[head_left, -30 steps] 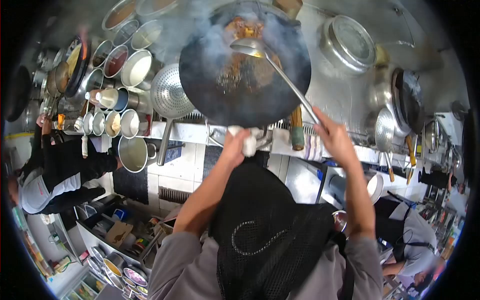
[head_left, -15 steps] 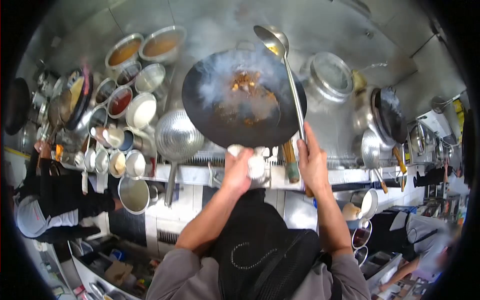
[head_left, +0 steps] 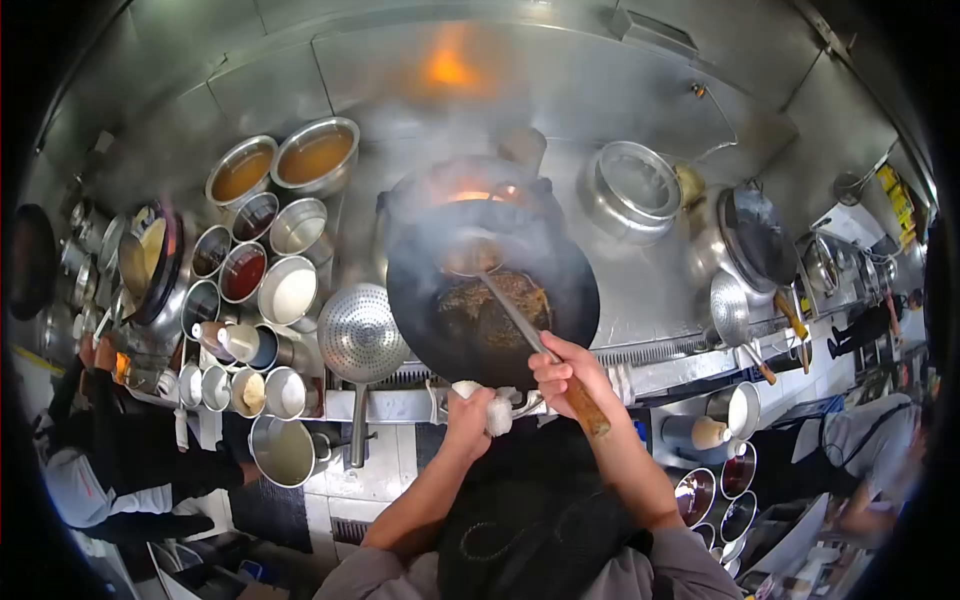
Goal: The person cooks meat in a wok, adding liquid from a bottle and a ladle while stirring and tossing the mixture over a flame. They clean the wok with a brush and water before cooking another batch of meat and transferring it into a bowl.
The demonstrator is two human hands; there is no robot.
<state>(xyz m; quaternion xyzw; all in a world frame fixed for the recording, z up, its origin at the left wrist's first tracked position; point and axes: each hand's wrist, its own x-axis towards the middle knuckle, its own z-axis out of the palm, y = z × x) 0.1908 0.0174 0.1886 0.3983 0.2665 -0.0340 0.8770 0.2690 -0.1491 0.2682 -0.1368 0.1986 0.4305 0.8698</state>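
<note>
A black wok (head_left: 425, 335) stands tilted on the stove in the middle of the view, steam drifting over it. Dark brown food (head_left: 505, 305) covers part of its inside. Closed at the near rim, my left hand (head_left: 468, 422) grips a white cloth (head_left: 498, 415); the wok's edge under the cloth is hidden. My right hand (head_left: 572, 375) wraps round the wooden handle of a ladle (head_left: 515, 315). The ladle reaches down into the wok, its bowl at the food and partly veiled by steam. Flame (head_left: 480, 194) glows behind the wok.
A perforated strainer (head_left: 362, 335) lies left of the wok. Beyond it are sauce bowls (head_left: 242, 272) and two large bowls of brown liquid (head_left: 315, 155). A lidded pot (head_left: 632, 190) stands at right. Co-workers (head_left: 95, 480) are at both sides.
The ladle has come down from above the wok's right side into it. My right hand has moved left with it. The wok now tilts, and flame shows behind it.
</note>
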